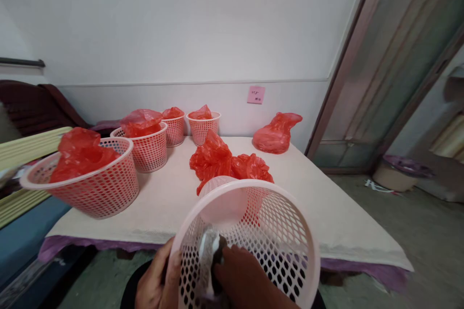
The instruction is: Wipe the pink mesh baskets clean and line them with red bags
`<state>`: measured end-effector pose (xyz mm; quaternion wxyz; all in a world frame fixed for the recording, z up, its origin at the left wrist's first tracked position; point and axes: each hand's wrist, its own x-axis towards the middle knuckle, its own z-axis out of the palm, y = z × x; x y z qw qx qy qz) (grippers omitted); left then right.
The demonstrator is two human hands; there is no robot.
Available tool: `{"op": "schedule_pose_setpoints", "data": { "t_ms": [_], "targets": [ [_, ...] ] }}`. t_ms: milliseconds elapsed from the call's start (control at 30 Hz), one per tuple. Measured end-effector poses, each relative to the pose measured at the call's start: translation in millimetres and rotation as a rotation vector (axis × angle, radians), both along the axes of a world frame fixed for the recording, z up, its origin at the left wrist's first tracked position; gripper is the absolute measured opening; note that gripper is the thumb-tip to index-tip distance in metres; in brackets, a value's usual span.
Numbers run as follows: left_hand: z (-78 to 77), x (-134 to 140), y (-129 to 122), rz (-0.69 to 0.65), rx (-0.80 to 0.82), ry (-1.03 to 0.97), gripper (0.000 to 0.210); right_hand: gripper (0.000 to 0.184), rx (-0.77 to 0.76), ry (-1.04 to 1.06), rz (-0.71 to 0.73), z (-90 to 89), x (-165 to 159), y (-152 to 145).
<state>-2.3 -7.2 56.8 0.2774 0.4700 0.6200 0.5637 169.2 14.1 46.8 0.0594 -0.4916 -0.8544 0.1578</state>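
Landmark: the table (174,203), covered with a pale cloth.
Held basket: one pink perforated basket (268,231), tipped on its side in front of the table's near edge, open mouth towards the camera.
Held basket contents: the right hand and a grey-white cloth (208,256); a second cup-shaped pink piece shows through the far wall, though it may be the basket's own base.
Left hand: the left hand (155,282) grips the basket's outer wall at the lower left of the rim, fingers curled around it.
Right hand: the right hand (246,280) reaches inside the basket, fingers closed on the cloth and pressing it against the mesh wall.
Cloth relative to fingers: it lies under and just left of the right fingertips, against the basket's inner left side.
Baskets on the table: four, along the table's left side and back; nearest one (94,183), then (148,147), (174,128), (203,126).
Their contents: each holds one red plastic bag.
Loose red bags: a crumpled heap (224,161) at mid-table, number uncertain; one fuller bag (275,133) at the table's far right corner.
Wall behind the table: one pink sticky note (255,94).
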Motion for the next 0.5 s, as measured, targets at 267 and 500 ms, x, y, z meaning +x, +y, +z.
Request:
{"op": "schedule_pose_setpoints", "data": {
  "t_ms": [267,500],
  "targets": [
    [4.2,-9,19,-0.127,0.078,0.112,0.036,0.024,0.015,0.002,-0.126,-9.0,2,-13],
    [-0.3,-13,27,-0.182,0.103,0.177,0.042,0.012,0.15,-0.206,-0.048,-12.2,20,-16]
  ]
}}
